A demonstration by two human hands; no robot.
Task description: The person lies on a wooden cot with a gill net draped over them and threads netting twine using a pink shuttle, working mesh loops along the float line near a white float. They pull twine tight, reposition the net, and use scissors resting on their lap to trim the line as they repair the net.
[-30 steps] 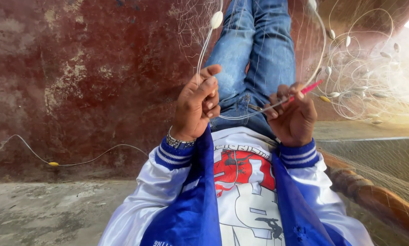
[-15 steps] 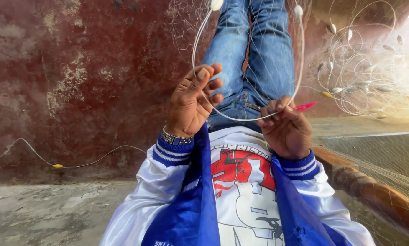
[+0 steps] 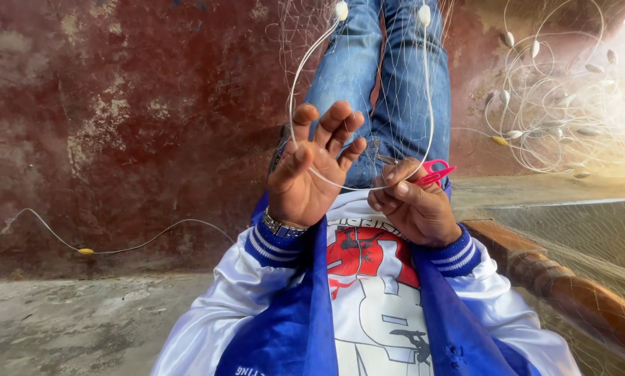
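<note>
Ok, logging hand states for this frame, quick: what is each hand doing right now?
Left hand: open, fingers spread, the white cord running across them.
Right hand: closed on a pink netting tool and the cord.

The person wears a glossy blue and white jacket (image 3: pixel 285 327) with striped knit cuffs (image 3: pixel 274 244) over a white shirt printed in red. Blue jeans (image 3: pixel 389 83) cover the legs, and a metal bracelet (image 3: pixel 282 224) circles the left wrist.
</note>
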